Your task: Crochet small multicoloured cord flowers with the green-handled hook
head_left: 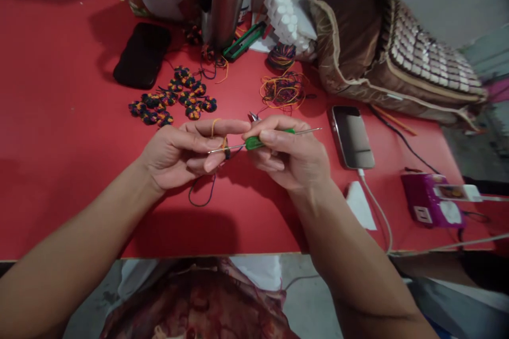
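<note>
In my right hand is a double-ended crochet hook with a green grip, pinched between thumb and fingers. Its thin metal shaft reaches left to the fingers of my left hand. Those fingers are closed on a small dark piece of crochet, mostly hidden, and orange yarn loops over the index finger. A dark strand hangs below in a loop. Metal tips of a small pointed tool show behind my right fingers. Loose multicoloured yarn lies beyond the hands, beside a small wound ball.
Several crocheted flower-like pieces lie left of centre near a black phone. Behind stand a steel flask and a green cutter. A brown cushion, a charging phone and a purple box occupy the right.
</note>
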Available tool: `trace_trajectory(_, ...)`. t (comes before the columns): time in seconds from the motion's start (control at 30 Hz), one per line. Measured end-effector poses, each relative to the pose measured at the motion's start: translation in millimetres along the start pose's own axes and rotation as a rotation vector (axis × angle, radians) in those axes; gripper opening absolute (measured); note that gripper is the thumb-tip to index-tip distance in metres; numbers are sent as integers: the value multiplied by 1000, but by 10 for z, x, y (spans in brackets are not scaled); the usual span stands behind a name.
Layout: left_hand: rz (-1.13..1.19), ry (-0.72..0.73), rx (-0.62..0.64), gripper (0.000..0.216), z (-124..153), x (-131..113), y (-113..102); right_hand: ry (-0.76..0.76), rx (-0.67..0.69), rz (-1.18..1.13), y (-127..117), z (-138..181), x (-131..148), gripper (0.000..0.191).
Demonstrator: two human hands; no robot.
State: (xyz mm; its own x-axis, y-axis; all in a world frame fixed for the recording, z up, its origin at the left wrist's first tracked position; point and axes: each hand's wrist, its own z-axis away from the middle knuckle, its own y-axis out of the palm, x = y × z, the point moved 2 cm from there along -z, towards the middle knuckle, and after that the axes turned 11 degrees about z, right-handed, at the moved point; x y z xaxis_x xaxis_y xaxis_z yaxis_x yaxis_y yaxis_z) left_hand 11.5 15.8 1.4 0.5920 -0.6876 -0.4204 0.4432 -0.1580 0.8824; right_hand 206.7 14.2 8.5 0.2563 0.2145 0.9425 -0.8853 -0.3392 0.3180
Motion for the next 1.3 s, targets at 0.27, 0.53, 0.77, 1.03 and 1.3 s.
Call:
trace_trajectory(0.27, 9, 268, -62, 34, -13, 0, 65, -295, -259, 69, 203, 52, -155, 17)
trace_trajectory(0.53, -80, 462, -146, 36, -3, 15, 147, -397, -345, 229, 224, 83, -251, 18)
trace_trajectory(0.77, -215, 524, -178, 35, 7, 29, 145, -434, -401, 453, 236, 160, -215, 17)
trace_trajectory(1.03, 123, 378, -304, 44, -39, 84, 154, -404, -331, 785, 311, 257, -400, 41)
trace_trajectory(1.3, 232, 256, -358, 48, -23, 6, 192, -550, -386, 705, 240, 215, -343, 21)
